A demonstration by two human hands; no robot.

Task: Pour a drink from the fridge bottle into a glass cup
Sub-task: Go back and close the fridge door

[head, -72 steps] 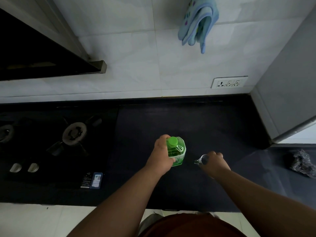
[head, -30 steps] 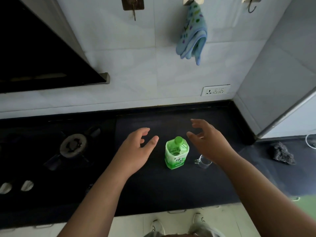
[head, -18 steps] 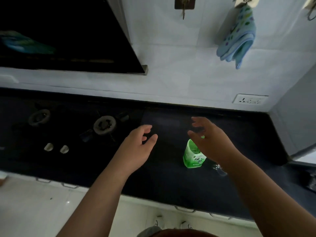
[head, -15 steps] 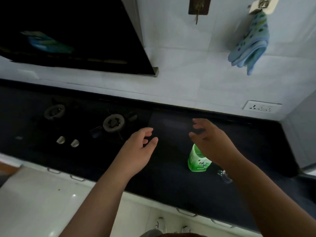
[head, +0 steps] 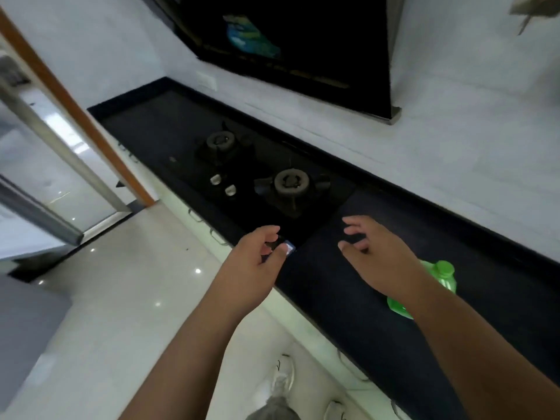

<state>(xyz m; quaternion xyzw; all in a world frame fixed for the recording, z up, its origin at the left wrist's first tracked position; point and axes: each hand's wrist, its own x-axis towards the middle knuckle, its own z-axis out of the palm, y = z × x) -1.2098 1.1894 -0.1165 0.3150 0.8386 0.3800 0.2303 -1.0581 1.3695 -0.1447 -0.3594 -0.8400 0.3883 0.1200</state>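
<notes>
The green bottle (head: 445, 275) with its green cap stands on the black counter (head: 348, 292) at the right, partly hidden behind my right forearm. My right hand (head: 375, 259) hovers open to the left of the bottle, not touching it. Over the counter's front edge, near the hob corner, my left hand (head: 257, 265) is open and holds nothing. The glass cup is hidden from view.
A black gas hob with two burners (head: 291, 183) lies left of my hands. A dark hood (head: 297, 40) hangs above it on the white tiled wall. White floor (head: 121, 298) and a doorway with a sliding frame (head: 60, 153) lie to the left.
The view has swung left and tilted. Both hands let go of the bottle and the cup earlier and now hover open, left of the bottle; the cup has gone out of sight.
</notes>
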